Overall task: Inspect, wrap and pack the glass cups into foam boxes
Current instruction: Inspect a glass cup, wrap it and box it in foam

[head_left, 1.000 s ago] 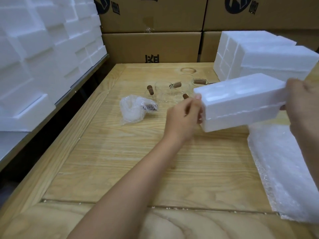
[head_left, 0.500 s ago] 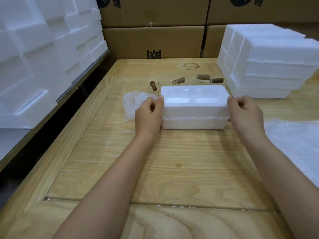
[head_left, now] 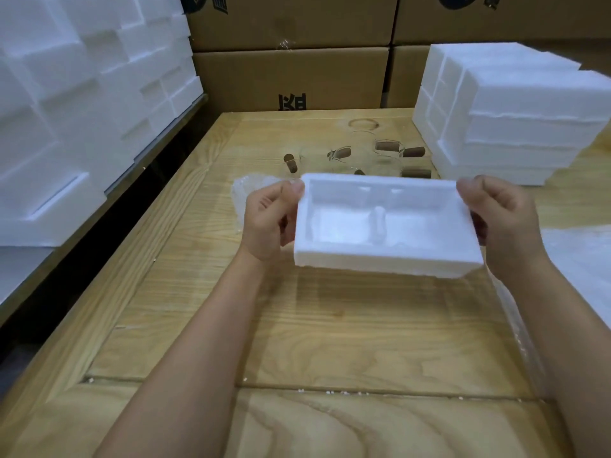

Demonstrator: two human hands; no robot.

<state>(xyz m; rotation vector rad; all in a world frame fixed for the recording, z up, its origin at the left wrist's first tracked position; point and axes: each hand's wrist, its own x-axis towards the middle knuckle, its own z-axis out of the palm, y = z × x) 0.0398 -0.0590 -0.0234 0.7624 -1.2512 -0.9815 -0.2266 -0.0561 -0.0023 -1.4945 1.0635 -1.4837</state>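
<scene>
Head view: left hand (head_left: pixel 267 219) and right hand (head_left: pixel 502 219) grip the foam box (head_left: pixel 380 257) by its ends above the middle of the tabletop (head_left: pixel 330 325); closed moments ago, it now shows an empty hollow, likely ready for the glass cups (head_left: pixel 386 157) behind.

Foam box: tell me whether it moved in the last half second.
Yes. Against the glass cups, the foam box has risen off the table, its hollow tipped toward the camera.

You hold a white foam tray (head_left: pixel 386 259) over a yellow-brown table (head_left: pixel 330 325) with wavy wood grain. Your clear glass cups (head_left: pixel 388 158) have dark brown handles; the tan cardboard boxes (head_left: pixel 291 77) carry black print.
</scene>
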